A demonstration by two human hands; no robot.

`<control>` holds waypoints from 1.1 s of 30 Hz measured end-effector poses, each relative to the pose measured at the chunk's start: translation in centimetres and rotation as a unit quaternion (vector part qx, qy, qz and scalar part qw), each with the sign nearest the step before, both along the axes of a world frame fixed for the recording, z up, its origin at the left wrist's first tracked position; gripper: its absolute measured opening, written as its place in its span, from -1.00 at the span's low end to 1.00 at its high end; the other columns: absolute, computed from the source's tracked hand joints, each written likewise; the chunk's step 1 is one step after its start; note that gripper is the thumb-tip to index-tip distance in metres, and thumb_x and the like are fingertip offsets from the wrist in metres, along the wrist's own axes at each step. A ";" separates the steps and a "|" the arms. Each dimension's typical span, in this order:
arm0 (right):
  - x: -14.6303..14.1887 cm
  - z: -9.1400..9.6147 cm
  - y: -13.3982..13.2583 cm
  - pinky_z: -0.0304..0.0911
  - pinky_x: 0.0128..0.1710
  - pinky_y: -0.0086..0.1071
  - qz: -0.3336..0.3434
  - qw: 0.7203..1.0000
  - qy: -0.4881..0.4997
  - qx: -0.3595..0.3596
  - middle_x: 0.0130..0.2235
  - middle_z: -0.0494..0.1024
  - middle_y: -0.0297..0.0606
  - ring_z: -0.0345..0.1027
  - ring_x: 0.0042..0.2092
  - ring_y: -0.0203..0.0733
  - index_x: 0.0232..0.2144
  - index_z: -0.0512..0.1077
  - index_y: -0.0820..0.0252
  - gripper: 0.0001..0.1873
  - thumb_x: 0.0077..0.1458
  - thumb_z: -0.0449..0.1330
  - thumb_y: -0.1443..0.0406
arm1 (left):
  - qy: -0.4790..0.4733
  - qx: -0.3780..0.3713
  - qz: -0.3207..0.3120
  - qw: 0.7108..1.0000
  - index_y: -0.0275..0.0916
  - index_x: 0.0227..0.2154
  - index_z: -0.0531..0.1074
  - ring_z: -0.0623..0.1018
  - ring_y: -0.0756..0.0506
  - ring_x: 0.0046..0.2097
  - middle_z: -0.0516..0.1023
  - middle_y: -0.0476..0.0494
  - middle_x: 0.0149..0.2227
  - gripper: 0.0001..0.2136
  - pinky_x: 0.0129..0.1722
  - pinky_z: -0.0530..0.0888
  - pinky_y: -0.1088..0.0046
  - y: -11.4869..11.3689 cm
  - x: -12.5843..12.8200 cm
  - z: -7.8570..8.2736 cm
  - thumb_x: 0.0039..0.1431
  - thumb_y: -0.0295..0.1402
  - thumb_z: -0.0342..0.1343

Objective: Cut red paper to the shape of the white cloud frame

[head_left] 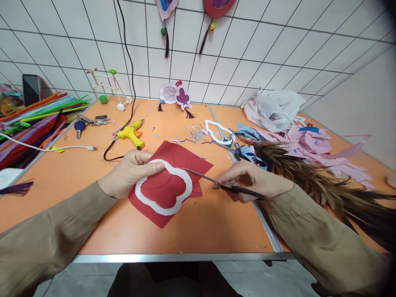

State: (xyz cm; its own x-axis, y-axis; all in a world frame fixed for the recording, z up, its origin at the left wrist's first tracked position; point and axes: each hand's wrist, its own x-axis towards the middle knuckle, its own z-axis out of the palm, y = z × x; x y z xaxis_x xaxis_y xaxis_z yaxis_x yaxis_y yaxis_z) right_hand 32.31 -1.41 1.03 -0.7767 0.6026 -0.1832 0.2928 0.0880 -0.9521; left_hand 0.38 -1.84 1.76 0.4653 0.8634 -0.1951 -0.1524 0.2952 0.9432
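Note:
My left hand (135, 172) pinches a sheet of red paper (157, 181) together with a white scalloped frame (187, 181) that lies on it. Thin dark curved lines are drawn on the red sheet. In my right hand (244, 180) is a pair of scissors (213, 180), its handles largely covered by my fingers. The blades point left and reach the sheet's right part, close to the white frame's upper right edge. A notch shows in the sheet's right side below the blades. Both hands are above the orange table (204, 231).
Beyond my left hand lies a yellow glue gun (131, 134) with a black cord. Keys (93, 122) and colourful pipe cleaners (46, 119) are at left. Rightward are brown feathers (297, 169), pink paper scraps (312, 142), a white frame (216, 131) and a plastic bag (272, 109).

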 end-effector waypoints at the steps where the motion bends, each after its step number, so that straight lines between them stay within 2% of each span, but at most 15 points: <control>1: 0.0 -0.1 0.1 0.18 -0.58 -0.54 0.002 1.000 -0.002 0.000 -0.58 0.37 -0.37 0.21 -0.56 -0.42 -0.10 0.52 0.39 -0.48 -0.06 0.36 0.14 | -0.003 -0.001 -0.001 1.000 -0.30 -0.58 0.61 0.58 -0.03 -0.54 0.64 -0.14 -0.54 -0.81 -0.53 0.51 0.57 0.0 0.0 0.0 -0.07 -0.26 0.38; 8: 0.2 -0.2 0.2 0.25 -0.57 -0.54 -0.009 1.000 -0.013 -0.021 -0.56 0.45 -0.33 0.33 -0.54 -0.38 -0.11 0.51 0.39 -0.50 -0.09 0.36 0.18 | -0.025 -0.007 0.003 1.000 -0.30 -0.53 0.63 0.60 -0.04 -0.51 0.66 -0.15 -0.51 -0.84 -0.49 0.54 0.55 0.2 -0.2 -0.2 -0.06 -0.29 0.38; 16: -0.2 -0.4 0.1 0.24 -0.57 -0.55 -0.024 0.998 -0.014 -0.057 -0.55 0.45 -0.36 0.33 -0.55 -0.40 -0.16 0.50 0.38 -0.51 -0.14 0.39 0.20 | -0.058 -0.035 0.023 0.997 -0.31 -0.53 0.62 0.59 -0.04 -0.52 0.65 -0.16 -0.51 -0.86 -0.50 0.53 0.55 0.2 -0.1 0.1 -0.07 -0.33 0.38; 19: -0.7 -0.2 -0.1 0.22 -0.56 -0.55 -0.035 0.998 -0.010 -0.060 -0.54 0.45 -0.38 0.33 -0.53 -0.40 -0.17 0.49 0.36 -0.51 -0.19 0.40 0.24 | -0.077 -0.038 0.020 0.996 -0.32 -0.57 0.60 0.57 -0.02 -0.55 0.63 -0.15 -0.55 -0.84 -0.53 0.51 0.57 0.2 -0.1 0.0 -0.07 -0.32 0.39; 23: -1.8 -0.4 -0.6 0.20 -0.55 -0.54 -0.033 0.998 -0.005 -0.059 -0.55 0.42 -0.39 0.28 -0.52 -0.41 -0.20 0.47 0.35 -0.59 -0.16 0.35 0.28 | -0.095 -0.042 0.019 0.994 -0.33 -0.55 0.59 0.56 0.00 -0.54 0.62 -0.13 -0.55 -0.81 -0.53 0.49 0.59 0.0 0.3 -0.2 -0.08 -0.29 0.39; 28: -3.4 -1.0 -1.3 0.16 -0.55 -0.53 -0.034 0.998 0.019 -0.039 -0.55 0.39 -0.39 0.21 -0.53 -0.42 -0.22 0.45 0.34 -0.62 -0.12 0.34 0.25 | -0.110 -0.050 0.013 0.993 -0.32 -0.54 0.59 0.56 0.00 -0.53 0.62 -0.12 -0.54 -0.83 -0.50 0.49 0.58 -0.5 0.8 -0.6 -0.05 -0.30 0.37; 33: -4.1 -1.2 -1.6 0.21 -0.51 -0.50 -0.032 0.998 0.030 -0.050 -0.53 0.42 -0.37 0.25 -0.50 -0.39 -0.24 0.47 0.31 -0.67 -0.11 0.32 0.27 | -0.107 -0.045 0.015 0.993 -0.32 -0.56 0.58 0.54 0.00 -0.54 0.59 -0.11 -0.56 -0.81 -0.52 0.48 0.57 -0.9 1.2 -0.7 -0.06 -0.28 0.38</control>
State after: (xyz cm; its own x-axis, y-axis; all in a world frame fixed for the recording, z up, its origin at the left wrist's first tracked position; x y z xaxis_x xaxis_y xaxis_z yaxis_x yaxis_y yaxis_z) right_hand 28.17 -2.96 -0.17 -0.7482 0.6332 -0.1981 0.2363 -0.0247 -0.9714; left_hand 1.60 -2.70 1.10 0.4787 0.8612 -0.1709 -0.3565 0.3686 0.8585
